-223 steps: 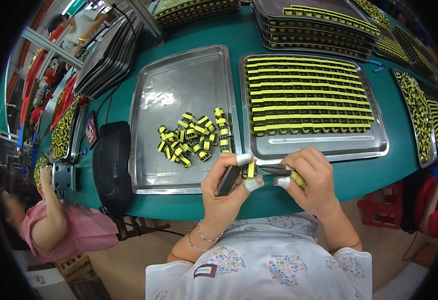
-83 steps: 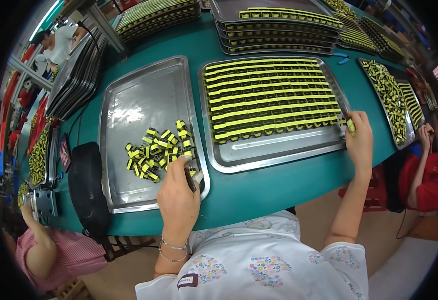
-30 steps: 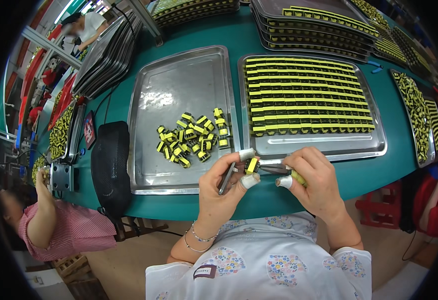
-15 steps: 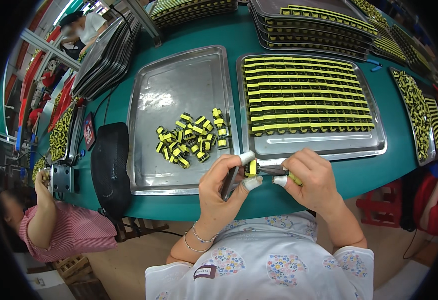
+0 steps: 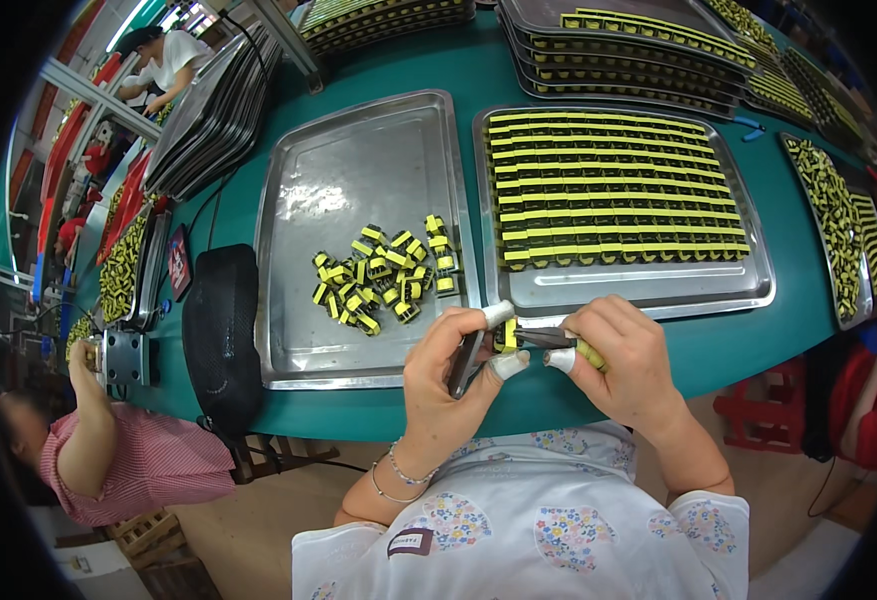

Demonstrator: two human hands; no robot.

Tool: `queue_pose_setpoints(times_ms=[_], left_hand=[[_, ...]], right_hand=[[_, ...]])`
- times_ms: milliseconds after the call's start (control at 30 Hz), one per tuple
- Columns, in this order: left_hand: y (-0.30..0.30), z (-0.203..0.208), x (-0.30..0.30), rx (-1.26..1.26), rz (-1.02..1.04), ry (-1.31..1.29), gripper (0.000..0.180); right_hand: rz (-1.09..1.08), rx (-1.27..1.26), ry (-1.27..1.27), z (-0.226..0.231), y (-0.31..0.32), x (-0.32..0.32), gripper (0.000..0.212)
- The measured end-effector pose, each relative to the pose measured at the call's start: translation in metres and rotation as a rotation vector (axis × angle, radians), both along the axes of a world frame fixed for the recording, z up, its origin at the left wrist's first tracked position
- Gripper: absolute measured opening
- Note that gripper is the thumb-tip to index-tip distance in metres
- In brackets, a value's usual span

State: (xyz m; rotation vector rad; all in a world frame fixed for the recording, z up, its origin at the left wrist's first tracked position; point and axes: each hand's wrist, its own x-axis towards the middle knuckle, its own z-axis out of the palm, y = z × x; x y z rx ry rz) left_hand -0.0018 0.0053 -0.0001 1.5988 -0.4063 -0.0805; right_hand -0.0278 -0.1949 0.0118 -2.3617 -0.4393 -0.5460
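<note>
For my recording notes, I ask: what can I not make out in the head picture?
All in the head view:
Yellow part: details too small, partly covered by the left hand.
Green-handled tool: partly hidden by the right hand.
Tray stack: lower contents partly hidden by its upper layers.
Worker in red, right: cut off by the dark rim.

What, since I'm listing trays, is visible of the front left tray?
The front left tray looks like shiny grey metal: shallow, roughly rectangular, rounded corners, raised rim. It lies flat on the green table. Yellow-and-black parts sit toward its lower right, heaped loosely beside a short column. Whether the left hand touches it is unclear.
</note>
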Motion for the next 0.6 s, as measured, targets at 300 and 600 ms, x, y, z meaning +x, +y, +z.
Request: queue_pose_setpoints(times_ms=[300,600], left_hand=[[-0.0029,0.0011,-0.0024,-0.027,0.017,0.006,0.036],[-0.0043,0.0041,-0.0010,-0.125,0.026,0.129,0.037]], right_hand=[[-0.019,-0.017,0.034,-0.0015,0.0011,-0.0048,0.023],[-0.007,0.055,0.056,-0.0014,-0.0026,-0.0006,0.025]])
